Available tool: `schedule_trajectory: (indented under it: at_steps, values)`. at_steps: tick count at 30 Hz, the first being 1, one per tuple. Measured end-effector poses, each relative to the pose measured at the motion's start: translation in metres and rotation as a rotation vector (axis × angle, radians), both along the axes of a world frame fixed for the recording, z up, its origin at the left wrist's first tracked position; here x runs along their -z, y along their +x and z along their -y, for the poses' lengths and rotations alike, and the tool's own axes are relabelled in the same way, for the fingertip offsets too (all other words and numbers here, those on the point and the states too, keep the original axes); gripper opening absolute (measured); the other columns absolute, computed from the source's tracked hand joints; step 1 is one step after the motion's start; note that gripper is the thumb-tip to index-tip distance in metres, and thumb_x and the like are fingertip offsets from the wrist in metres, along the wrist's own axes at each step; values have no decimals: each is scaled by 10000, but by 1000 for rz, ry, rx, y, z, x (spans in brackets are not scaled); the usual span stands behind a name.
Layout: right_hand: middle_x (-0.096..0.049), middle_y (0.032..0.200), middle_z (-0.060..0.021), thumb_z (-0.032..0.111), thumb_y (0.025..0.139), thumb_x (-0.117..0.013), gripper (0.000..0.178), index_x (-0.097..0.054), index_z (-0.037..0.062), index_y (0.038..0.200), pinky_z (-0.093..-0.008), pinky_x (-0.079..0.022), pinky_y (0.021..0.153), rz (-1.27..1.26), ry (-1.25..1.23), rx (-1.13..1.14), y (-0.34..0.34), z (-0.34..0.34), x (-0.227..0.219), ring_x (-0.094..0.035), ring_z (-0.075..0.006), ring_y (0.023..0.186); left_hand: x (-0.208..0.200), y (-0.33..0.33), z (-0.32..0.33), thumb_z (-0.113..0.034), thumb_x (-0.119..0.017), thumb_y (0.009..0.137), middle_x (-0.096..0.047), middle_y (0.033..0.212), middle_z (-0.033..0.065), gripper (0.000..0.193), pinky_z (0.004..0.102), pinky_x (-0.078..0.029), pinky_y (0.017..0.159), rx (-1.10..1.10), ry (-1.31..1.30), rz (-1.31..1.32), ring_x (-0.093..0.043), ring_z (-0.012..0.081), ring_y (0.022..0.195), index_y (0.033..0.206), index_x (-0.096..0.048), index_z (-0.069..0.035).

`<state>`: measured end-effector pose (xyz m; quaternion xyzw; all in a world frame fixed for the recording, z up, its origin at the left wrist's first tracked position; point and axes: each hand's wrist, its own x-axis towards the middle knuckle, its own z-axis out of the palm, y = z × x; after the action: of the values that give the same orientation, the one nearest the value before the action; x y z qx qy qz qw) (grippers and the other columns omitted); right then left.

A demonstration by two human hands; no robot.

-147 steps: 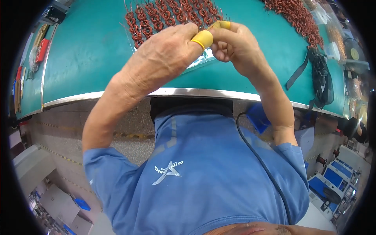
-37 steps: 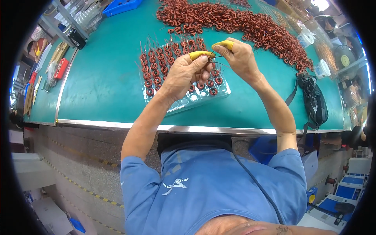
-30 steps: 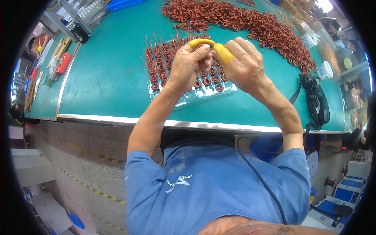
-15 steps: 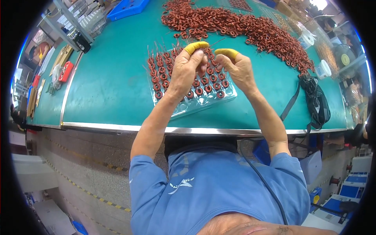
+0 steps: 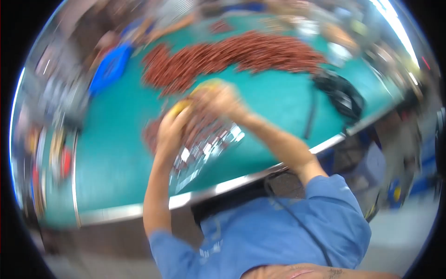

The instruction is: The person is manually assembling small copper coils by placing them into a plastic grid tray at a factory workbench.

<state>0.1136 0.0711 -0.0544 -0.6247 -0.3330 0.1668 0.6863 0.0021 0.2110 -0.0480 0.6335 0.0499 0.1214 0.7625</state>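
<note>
Right hand [image 5: 224, 99] has come closer to left hand [image 5: 172, 128], above clear tray [image 5: 197, 162]

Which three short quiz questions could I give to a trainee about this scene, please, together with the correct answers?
1. Multiple choice: what colour is the finger cover on the person's left hand?
A) blue
B) yellow
C) white
2. True or false: the black bag lies to the right of the clear tray.
3. Fill in: the big reddish-brown pile lies on a ____ tabletop.

Key: 1. B; 2. true; 3. green.
</note>
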Motion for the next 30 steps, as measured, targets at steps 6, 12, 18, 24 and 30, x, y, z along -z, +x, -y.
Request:
schedule_trajectory:
  at_steps: [6, 12, 18, 24, 30]
  values:
    - [-552, 622, -17, 212, 898, -620, 233, -580, 1, 808, -227, -428, 445, -201, 173, -100, -14, 1, -17, -518, -79, 519, -9, -11, -2, -381, -419, 1010, -569, 773, 17, 400, 262, -426, 494, 103, 47, 28, -516, 98, 592, 1127, -563, -27]
    - [-567, 645, -31, 226, 914, -628, 267, -586, -21, 822, -232, -439, 472, -183, 257, 21, -7, 24, -22, -525, -91, 520, -4, 18, 11, -290, -426, 1019, -444, 713, -18, 328, 180, -320, 444, 117, -90, 87, -406, 53, 546, 1248, -469, -58]
    - [-582, 651, -46, 291, 929, -606, 341, -587, -31, 818, -246, -444, 470, -147, 193, 229, 4, 17, -17, -539, -96, 522, -8, 33, 11, -265, -417, 1022, -432, 730, -13, 247, 184, -325, 441, 52, -120, 115, -411, 56, 561, 1162, -464, -67]
    - [-589, 668, -38, 253, 933, -583, 290, -598, -23, 847, -227, -451, 482, -104, 135, 32, 8, 10, -16, -555, -90, 547, -3, 54, -9, -198, -423, 1019, -478, 735, 6, 181, 216, -373, 515, 15, 601, 148, -458, 61, 619, 1069, -484, -35]
    - [-603, 681, -27, 165, 859, -649, 174, -616, -1, 816, -212, -443, 481, -384, 132, -129, 19, 16, -13, -559, -86, 551, -30, 48, -9, -154, -423, 997, -567, 833, 99, 230, 315, -432, 681, 82, 1047, 86, -544, 183, 754, 1123, -457, 35]
